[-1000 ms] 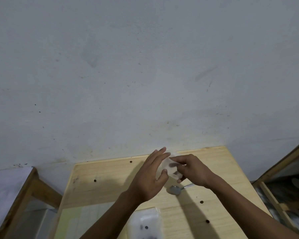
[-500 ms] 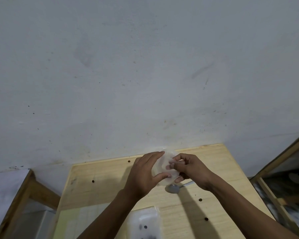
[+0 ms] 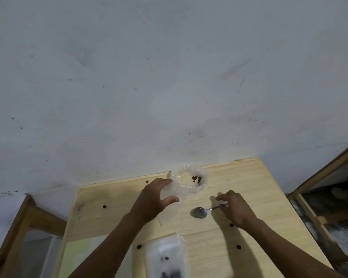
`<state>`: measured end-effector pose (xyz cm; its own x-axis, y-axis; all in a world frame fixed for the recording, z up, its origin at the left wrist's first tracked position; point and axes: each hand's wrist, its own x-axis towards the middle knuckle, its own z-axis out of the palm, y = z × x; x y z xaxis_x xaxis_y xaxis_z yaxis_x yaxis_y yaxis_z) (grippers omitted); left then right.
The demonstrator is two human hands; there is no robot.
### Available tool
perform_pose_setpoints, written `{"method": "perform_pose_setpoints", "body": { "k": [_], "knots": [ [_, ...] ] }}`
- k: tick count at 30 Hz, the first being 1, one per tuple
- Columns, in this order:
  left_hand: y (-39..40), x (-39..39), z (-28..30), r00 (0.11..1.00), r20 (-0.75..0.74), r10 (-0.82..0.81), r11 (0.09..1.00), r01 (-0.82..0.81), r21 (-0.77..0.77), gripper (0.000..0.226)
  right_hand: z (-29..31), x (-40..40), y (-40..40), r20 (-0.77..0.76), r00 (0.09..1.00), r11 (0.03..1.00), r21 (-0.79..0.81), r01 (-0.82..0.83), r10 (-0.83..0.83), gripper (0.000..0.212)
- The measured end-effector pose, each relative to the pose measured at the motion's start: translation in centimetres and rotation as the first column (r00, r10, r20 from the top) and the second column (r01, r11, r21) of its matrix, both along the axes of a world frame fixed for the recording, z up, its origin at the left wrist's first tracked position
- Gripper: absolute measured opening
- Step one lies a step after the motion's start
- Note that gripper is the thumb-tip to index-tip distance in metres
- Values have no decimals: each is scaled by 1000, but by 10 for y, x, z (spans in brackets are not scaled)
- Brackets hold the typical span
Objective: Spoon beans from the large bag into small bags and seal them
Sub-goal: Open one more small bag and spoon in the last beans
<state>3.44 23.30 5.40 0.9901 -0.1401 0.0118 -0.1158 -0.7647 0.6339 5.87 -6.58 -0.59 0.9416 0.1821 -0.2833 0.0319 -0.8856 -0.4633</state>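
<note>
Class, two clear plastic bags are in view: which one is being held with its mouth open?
The small bag gripped by the left hand, mouth round and open with a few beans inside; the other bag lies untouched at the near table edge.

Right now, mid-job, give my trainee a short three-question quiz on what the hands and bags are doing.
1. True or false: the left hand holds the open small bag.
2. What does the right hand touch? A) spoon B) large bag C) nothing
3. What lies inside the small bag?

Key: 1 true. 2 A, at the handle; whether it already grips is unclear. 3 A few dark beans.
</note>
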Motion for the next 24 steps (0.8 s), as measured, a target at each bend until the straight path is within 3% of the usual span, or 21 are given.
{"method": "perform_pose_setpoints", "body": {
  "k": [6, 10, 12, 14, 17, 19, 21, 24],
  "knots": [
    [0, 16, -10, 993, -87, -76, 994, 83, 74, 65, -18, -4, 2, 116, 971, 934, -318, -161, 207, 27],
    [-2, 27, -11, 991, -70, -113, 987, 120, 110, 65, -22, -2, 4, 96, 965, 908, -372, -193, 244, 21],
    [-2, 34, -14, 989, -76, -129, 981, 139, 137, 67, -19, 0, 3, 73, 965, 907, -364, -211, 253, 18],
    [-2, 40, -16, 984, -111, -136, 976, 153, 157, 72, -11, -1, 1, 102, 966, 946, -250, -207, 238, 15],
    [0, 49, -19, 978, -164, -127, 974, 155, 166, 82, 4, -4, -2, 199, 980, 994, 112, -10, -12, 18],
    [0, 53, -23, 968, -199, -156, 966, 192, 176, 74, 14, 2, -2, 247, 954, 966, 236, 109, -169, 11],
    [-3, 55, -27, 955, -225, -192, 956, 235, 178, 66, 23, 15, 0, 296, 938, 973, 195, 123, -178, 15],
    [-9, 58, -29, 938, -246, -244, 938, 293, 186, 64, 32, 32, 5, 273, 958, 996, 1, 91, -88, 29]
  ]
}}
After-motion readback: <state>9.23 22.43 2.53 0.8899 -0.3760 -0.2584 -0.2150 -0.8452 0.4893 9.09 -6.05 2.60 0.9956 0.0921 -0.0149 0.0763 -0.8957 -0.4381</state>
